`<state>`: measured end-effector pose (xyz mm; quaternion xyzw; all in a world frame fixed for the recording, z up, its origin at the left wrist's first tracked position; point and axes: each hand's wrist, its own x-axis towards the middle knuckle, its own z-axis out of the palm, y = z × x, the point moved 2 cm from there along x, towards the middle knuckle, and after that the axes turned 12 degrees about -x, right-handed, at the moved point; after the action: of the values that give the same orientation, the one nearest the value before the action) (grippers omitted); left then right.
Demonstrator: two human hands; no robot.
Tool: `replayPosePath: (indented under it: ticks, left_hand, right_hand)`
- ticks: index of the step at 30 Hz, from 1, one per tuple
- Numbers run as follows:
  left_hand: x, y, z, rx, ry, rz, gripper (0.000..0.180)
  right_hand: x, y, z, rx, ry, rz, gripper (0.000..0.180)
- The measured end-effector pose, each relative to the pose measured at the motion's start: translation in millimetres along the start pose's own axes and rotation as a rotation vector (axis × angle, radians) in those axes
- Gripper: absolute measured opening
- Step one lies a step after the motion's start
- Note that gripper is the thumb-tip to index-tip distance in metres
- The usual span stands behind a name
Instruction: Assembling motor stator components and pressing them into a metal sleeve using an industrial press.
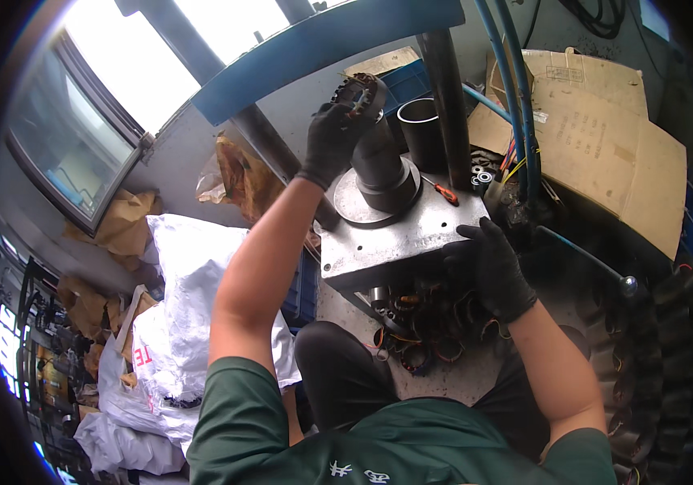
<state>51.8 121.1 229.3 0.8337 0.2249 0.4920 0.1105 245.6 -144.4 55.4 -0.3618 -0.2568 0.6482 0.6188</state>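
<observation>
Sacks (193,263), white, piled left; left hand (332,147), black-gloved, closed on dark toothed ring (377,97), which I see near the top of stepped cylinder (385,174) on steel plate (411,236); screwdriver (446,192), orange-handled, on the plate; right hand (493,271), gloved, fingers apart, at the plate's corner.

Daylight floods from the overexposed, dark-framed glass window (120,61) left of and beyond the black-gloved left grip (332,145), laying a sheen on the flat grey metal plate (403,236) between both grips. Deep shadow lies below the black-gloved right grip (496,268); far outward, straight edges bend, detail softens and the rim blackens.
</observation>
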Motion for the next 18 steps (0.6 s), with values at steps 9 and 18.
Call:
replayPosePath:
  ticks: [9,18]
  left_hand:
    - [34,-40,0,0.36,-0.32,-0.103,0.054]
    - [37,-50,0,0.331,-0.433,-0.138,0.049]
  right_hand:
    - [3,-7,1,0.083,0.056,0.006,0.05]
    - [6,-3,-2,0.12,0.071,0.04,0.04]
